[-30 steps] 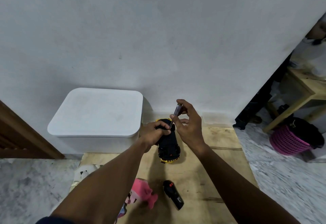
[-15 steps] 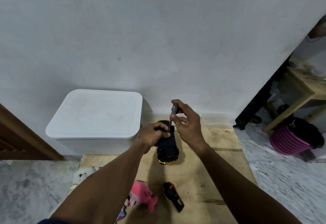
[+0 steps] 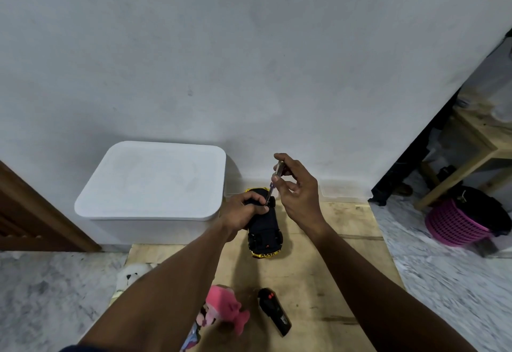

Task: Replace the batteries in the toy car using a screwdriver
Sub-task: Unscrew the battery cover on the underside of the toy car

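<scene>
since a second ago the right hand [image 3: 297,193] has risen slightly, fingers pinched on the screwdriver [image 3: 274,184]. the left hand [image 3: 242,213] is clamped on the toy car [image 3: 264,227], belly-up at frame centre. black with a gold bumper, it looks light, rigid and slick; best gripped across its flanks.

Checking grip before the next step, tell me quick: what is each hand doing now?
Left hand: closed on the toy car, steadying it.
Right hand: closed on the screwdriver, tip down at the car.
</scene>
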{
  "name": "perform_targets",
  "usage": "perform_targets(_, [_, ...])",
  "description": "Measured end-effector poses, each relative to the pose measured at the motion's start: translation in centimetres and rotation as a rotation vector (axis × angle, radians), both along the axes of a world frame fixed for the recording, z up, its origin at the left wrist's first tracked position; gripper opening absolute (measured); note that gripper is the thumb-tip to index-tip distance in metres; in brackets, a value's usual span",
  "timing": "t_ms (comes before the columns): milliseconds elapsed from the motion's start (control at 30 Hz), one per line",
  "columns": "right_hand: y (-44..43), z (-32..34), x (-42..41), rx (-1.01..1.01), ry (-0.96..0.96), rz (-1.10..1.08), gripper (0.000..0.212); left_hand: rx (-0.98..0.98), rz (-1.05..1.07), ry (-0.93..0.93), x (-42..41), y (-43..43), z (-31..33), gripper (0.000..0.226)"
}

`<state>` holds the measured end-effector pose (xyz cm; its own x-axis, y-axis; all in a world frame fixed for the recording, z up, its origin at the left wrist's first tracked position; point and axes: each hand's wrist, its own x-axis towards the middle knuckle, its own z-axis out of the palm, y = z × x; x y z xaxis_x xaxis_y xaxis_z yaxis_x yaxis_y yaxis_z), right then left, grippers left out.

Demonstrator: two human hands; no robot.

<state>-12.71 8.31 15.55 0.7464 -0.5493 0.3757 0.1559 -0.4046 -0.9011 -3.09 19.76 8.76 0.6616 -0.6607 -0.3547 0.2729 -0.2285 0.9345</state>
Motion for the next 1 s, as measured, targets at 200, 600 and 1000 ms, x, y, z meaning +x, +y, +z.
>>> perform_targets(200, [0.5, 0.0, 0.0, -0.124, -0.049, -0.109, 0.042, -0.025, 0.004, 0.006, 0.2, -0.3, 0.4, 0.020])
perform_targets(600, [1.0, -0.2, -0.2, -0.147, -0.159, -0.300, 0.043, -0.093, 0.095, -0.058, 0.4, -0.3, 0.4, 0.022])
perform_targets(1000, [0.4, -0.5, -0.5, -0.105, -0.073, -0.151, 0.043, -0.078, 0.102, -0.150, 0.4, -0.3, 0.5, 0.026])
